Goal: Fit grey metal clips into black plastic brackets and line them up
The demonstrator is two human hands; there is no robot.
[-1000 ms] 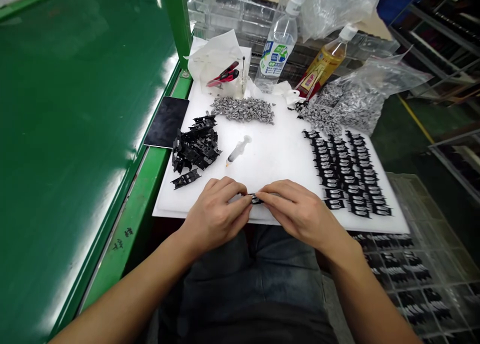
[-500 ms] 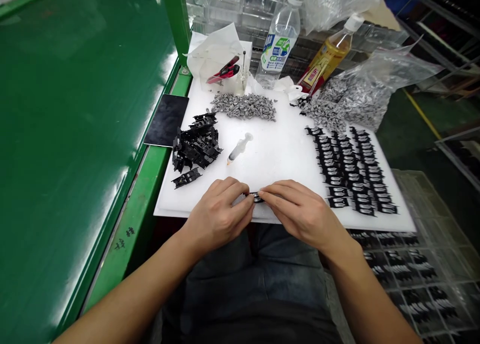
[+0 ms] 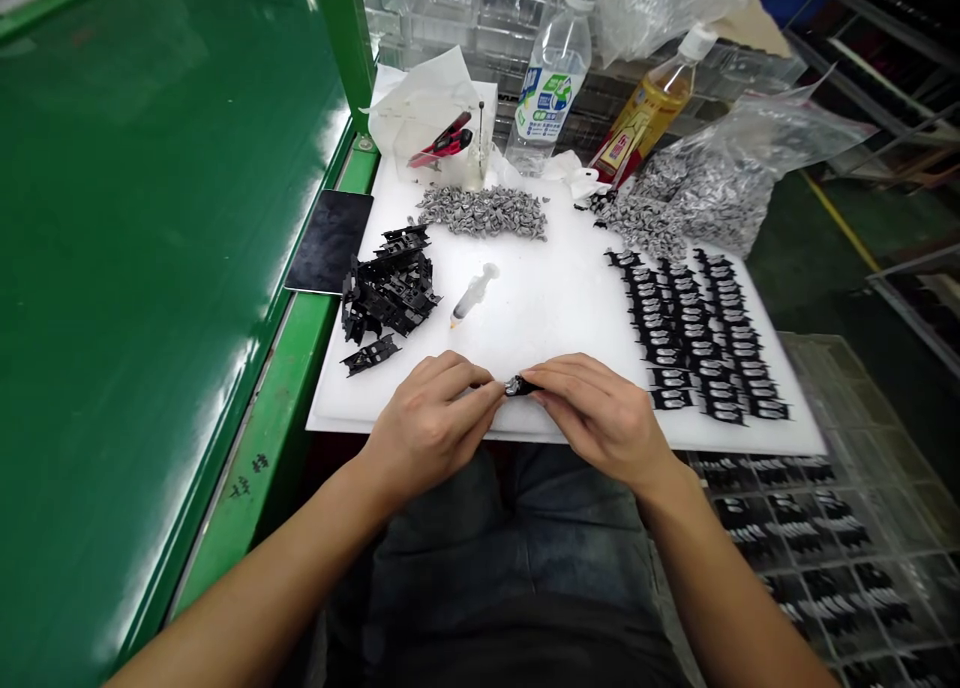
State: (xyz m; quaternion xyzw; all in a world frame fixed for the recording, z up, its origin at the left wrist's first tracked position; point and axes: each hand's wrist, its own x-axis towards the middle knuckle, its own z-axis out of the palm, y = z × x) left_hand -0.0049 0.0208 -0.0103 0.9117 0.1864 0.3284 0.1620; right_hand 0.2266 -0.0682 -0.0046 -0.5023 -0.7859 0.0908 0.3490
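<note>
Left hand [image 3: 441, 410] and right hand [image 3: 601, 408] pinch opposite ends of the black part [image 3: 515, 385] just below frame centre, likely to steady it; loose pile [image 3: 394, 296] centre-left, neat rows [image 3: 701, 330] right, presumably to avoid mix-ups.

The left hand [image 3: 435, 418] and right hand [image 3: 600, 413] are bare, as are both forearms [image 3: 281, 568] behind the grip. Below the grip, faded dark-blue denim-like trousers [image 3: 480, 543] cover the thighs, creased, with paler patches. Farther below it is a near-black cloth garment [image 3: 495, 648], its details lost in shadow.
</note>
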